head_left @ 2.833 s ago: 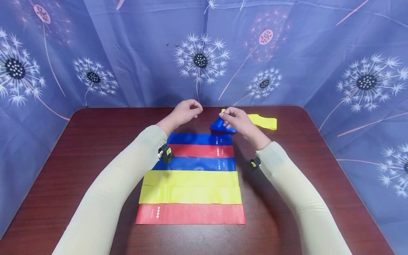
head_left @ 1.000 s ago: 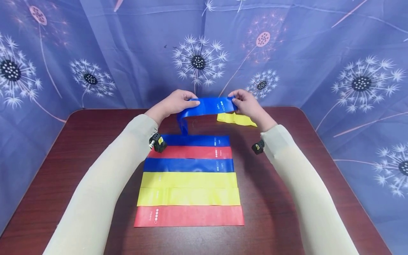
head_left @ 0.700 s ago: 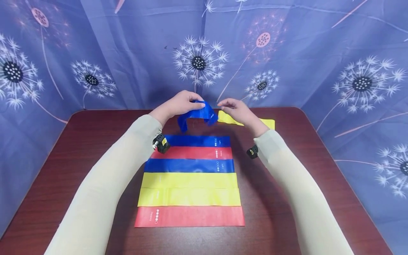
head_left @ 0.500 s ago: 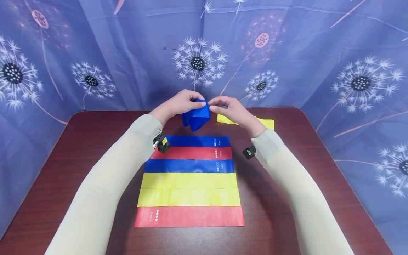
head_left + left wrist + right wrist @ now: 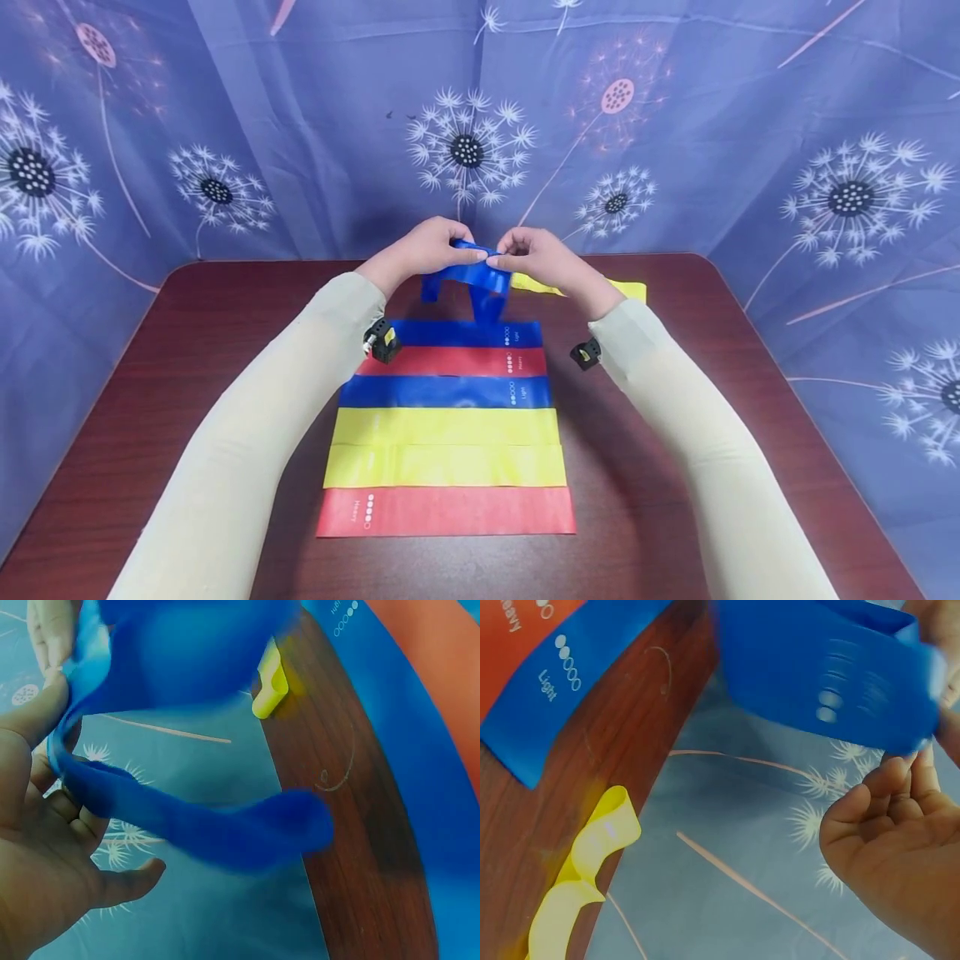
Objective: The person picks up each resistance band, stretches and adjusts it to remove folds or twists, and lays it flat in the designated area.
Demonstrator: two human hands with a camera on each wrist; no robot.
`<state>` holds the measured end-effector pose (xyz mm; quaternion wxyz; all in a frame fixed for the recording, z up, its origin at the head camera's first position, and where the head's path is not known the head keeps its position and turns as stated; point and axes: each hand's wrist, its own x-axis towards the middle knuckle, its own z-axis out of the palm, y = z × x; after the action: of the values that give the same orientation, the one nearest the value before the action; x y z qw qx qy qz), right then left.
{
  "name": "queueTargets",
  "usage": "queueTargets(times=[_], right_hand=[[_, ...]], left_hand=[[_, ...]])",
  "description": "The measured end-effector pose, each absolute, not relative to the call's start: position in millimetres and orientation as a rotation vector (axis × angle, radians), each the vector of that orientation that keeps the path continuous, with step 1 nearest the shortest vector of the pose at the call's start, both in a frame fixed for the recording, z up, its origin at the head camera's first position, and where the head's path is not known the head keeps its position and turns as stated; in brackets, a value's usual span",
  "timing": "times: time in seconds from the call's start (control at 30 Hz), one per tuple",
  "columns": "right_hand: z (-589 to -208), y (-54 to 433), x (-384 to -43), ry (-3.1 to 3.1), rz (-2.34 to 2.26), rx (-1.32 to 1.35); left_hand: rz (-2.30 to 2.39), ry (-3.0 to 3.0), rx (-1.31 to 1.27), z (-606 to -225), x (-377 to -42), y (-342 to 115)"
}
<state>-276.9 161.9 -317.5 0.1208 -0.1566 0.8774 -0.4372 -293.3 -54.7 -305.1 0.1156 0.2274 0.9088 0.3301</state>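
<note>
A blue resistance band (image 5: 489, 279) hangs in a loop over the far side of the table, its ends drooping. My left hand (image 5: 431, 247) pinches its upper edge between thumb and fingers. Right beside it, my right hand (image 5: 543, 254) pinches the same edge, the two thumbs nearly meeting. In the left wrist view, a strand of the band (image 5: 247, 832) swings out past the palm. Printed dots show, blurred, on the band (image 5: 780, 682) in the right wrist view. Behind the right hand lies a loose, crumpled yellow band (image 5: 628, 289).
Flat bands lie in a row on the dark wooden table (image 5: 187, 400): a blue one (image 5: 465, 333) farthest, then red (image 5: 457, 361), blue (image 5: 442, 392), two yellow (image 5: 450, 465) and a red one (image 5: 450, 511) nearest. A patterned blue cloth (image 5: 337, 125) hangs behind the table.
The blue band was picked up from beside the yellow one and stretched between both hands. The right hand then let go, moved left and now pinches it again close to the left hand.
</note>
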Motion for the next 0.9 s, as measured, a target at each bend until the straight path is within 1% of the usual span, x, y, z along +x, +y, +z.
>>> queueTargets(times=[0.23,0.4,0.5,0.7,0.8,0.9], right_hand=[[-309.7,167.7,-277.1,2.579,-1.199,-0.495],[-305.1,166.4,-282.1,2.566,-1.485,-0.481],[-300.6,161.2,-287.8,2.554,-1.648,-0.451],[-297.4,156.5,-293.9,2.563,-1.798,-0.317],[-297.7,155.6,-293.8,2.558,-1.838,-0.285],[-298.7,155.3,-292.9,2.559,-1.856,-0.267]], left_hand=[[1.013,2.641,0.662,-306.7,-296.1,-51.1],[1.046,2.624,0.671,-310.8,-299.7,-47.1],[1.134,2.592,0.618,-314.0,-298.0,-45.1],[1.515,2.451,0.431,-315.9,-288.6,-42.7],[1.585,2.509,0.441,-315.1,-287.3,-41.4],[1.556,2.659,0.456,-314.9,-288.7,-41.3]])
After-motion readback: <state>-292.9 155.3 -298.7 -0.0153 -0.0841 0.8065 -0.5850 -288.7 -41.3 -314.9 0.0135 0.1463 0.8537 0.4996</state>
